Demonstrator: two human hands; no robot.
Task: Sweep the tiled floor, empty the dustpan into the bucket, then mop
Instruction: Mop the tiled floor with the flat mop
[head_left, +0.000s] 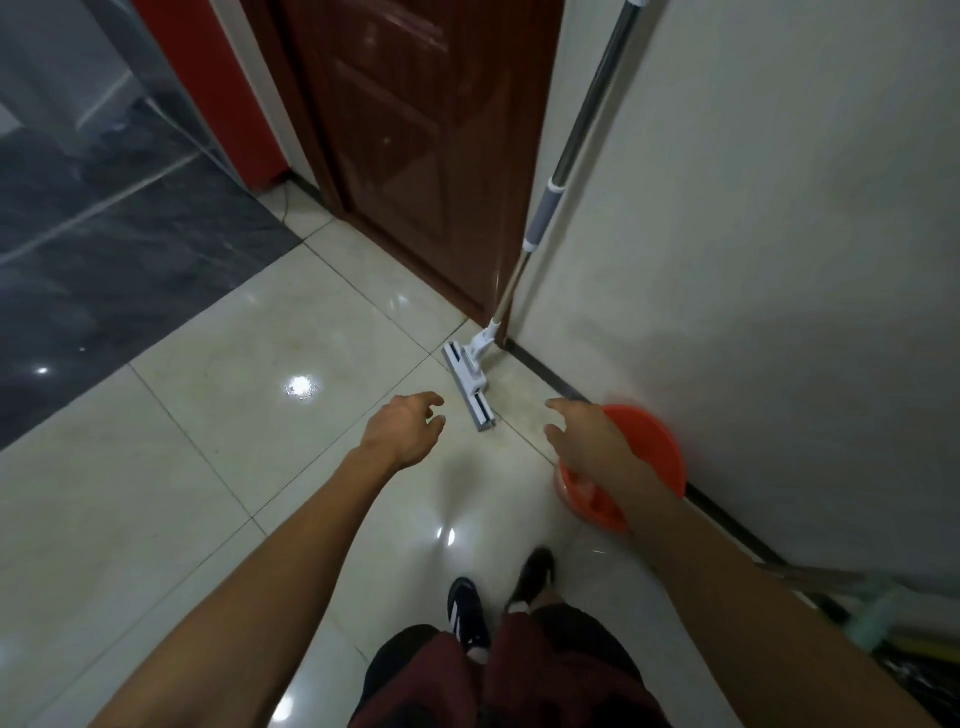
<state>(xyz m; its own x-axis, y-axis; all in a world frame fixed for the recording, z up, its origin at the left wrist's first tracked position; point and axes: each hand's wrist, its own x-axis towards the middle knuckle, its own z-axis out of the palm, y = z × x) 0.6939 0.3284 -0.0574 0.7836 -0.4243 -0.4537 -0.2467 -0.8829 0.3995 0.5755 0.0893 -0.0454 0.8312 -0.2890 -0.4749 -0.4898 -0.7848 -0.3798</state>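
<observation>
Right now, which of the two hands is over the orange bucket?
The right hand: its wrist and forearm cross in front of the orange bucket by the wall. The left hand reaches out over bare pale tile, left of the mop head. Both hold nothing.

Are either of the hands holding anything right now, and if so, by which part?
Nothing is held. The left hand and right hand both reach forward empty, fingers loosely curled; the mop leans untouched against the wall.
</observation>
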